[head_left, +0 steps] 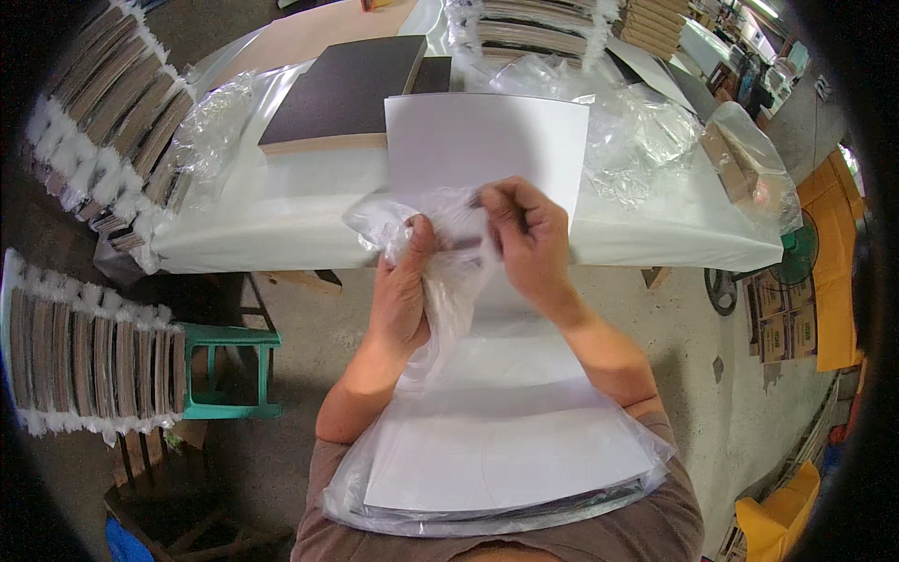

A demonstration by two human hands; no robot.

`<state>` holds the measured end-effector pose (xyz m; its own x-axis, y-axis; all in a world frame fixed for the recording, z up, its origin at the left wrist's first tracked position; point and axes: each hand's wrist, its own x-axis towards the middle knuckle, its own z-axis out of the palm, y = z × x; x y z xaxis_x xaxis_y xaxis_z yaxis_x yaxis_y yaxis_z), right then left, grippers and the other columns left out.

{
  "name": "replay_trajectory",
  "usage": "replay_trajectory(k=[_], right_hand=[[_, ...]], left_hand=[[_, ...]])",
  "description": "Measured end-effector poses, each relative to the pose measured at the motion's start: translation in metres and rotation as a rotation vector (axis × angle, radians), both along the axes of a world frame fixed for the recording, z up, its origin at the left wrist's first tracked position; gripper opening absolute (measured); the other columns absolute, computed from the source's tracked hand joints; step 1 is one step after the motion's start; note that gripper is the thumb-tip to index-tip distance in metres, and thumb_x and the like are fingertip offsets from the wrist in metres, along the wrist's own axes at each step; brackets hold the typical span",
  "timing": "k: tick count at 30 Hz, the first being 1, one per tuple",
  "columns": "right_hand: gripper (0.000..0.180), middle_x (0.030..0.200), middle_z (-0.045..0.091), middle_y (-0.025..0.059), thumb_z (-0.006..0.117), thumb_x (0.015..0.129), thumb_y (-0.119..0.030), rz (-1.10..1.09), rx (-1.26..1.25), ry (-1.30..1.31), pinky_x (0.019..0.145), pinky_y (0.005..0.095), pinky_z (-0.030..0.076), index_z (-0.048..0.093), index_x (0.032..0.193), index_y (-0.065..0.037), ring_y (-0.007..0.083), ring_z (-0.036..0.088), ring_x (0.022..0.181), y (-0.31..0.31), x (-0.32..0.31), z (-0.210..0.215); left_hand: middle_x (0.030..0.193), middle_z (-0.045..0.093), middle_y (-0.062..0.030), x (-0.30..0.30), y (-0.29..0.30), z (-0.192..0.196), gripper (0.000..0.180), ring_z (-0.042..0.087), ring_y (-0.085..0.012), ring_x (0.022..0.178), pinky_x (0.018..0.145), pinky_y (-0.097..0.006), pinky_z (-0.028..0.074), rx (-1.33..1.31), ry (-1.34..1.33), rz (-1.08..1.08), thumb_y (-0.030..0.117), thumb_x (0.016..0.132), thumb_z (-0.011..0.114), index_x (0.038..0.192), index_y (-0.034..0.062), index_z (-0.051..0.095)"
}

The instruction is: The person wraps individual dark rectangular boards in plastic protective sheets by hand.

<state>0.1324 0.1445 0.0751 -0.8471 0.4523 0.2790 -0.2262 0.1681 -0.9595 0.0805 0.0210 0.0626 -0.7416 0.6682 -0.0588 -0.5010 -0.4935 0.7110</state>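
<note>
My left hand (403, 295) is closed on a crumpled see-through plastic bag (454, 214), its thumb on top. Opposite it, my right hand (532, 244) pinches the bag's bunched edge between thumb and fingers; that hand is slightly blurred. Behind the hands, a white sheet (487, 126) lies over the near edge of the table. Across my lap rests a see-through bag of white sheets (510, 450), with a darker layer showing beneath them. Whether the plastic in my hands is part of this lap bag, I cannot tell.
Dark-topped boards (342, 89) lie on the white-covered table (225, 225). Loose plastic bags (646, 131) spread at the right. Tall stacks of bagged sheets (122, 103) stand at the left, another (98, 347) by a green stool (234, 412). A green fan (798, 251) stands at the right.
</note>
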Motion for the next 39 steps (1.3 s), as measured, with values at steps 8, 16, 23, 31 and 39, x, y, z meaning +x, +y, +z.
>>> replay_trajectory(k=[8,16,23,31,39], right_hand=[[0.013,0.069,0.06,0.0007,0.058,0.076,-0.002,0.07,-0.06,0.201,0.046,0.0165,0.035,0.054,0.089,-0.003,0.002,0.044,0.051,0.012,-0.004,0.003],[0.023,0.082,0.063,0.0047,0.058,0.074,0.001,-0.159,-0.101,0.05,0.038,0.017,0.031,0.055,0.097,0.0,0.0018,0.041,0.045,0.065,0.015,0.012],[0.013,0.067,0.058,0.0016,0.065,0.072,-0.009,-0.134,-0.176,0.062,0.048,0.0186,0.036,0.06,0.079,0.0,0.0043,0.044,0.053,0.05,0.008,-0.009],[0.024,0.07,0.048,-0.0048,0.061,0.078,-0.023,0.126,-0.451,0.125,0.057,0.017,0.033,0.053,0.063,-0.006,0.0044,0.041,0.063,0.034,0.008,-0.015],[0.022,0.076,0.057,0.0051,0.064,0.073,-0.007,0.164,-0.369,0.164,0.063,0.0213,0.043,0.047,0.087,-0.004,0.0083,0.053,0.07,0.039,0.009,-0.011]], left_hand=[[0.074,0.05,-0.0015,0.0,0.013,-0.018,0.021,0.051,-0.0114,0.067,0.064,-0.027,0.047,-0.046,0.319,0.036,0.026,0.085,0.049,0.092,0.0072,0.045],[0.065,0.046,-0.0002,-0.109,-0.093,-0.027,0.02,0.042,-0.0066,0.054,0.046,-0.019,0.033,-0.454,0.386,0.875,0.02,0.083,0.051,0.093,0.0037,0.05],[0.091,0.06,-0.0082,-0.042,-0.016,0.035,0.044,0.056,-0.0163,0.081,0.071,-0.028,0.045,-0.707,1.037,0.412,0.015,0.07,0.067,0.109,0.0055,0.049],[0.069,0.053,0.0009,-0.01,0.036,0.005,0.007,0.045,-0.003,0.06,0.052,-0.018,0.037,-0.361,0.864,0.154,-0.001,0.078,0.05,0.084,0.003,0.053],[0.061,0.047,0.0008,-0.015,0.037,-0.009,0.008,0.038,-0.0045,0.051,0.048,-0.017,0.033,-0.409,0.825,0.349,-0.004,0.078,0.045,0.081,0.0035,0.046]])
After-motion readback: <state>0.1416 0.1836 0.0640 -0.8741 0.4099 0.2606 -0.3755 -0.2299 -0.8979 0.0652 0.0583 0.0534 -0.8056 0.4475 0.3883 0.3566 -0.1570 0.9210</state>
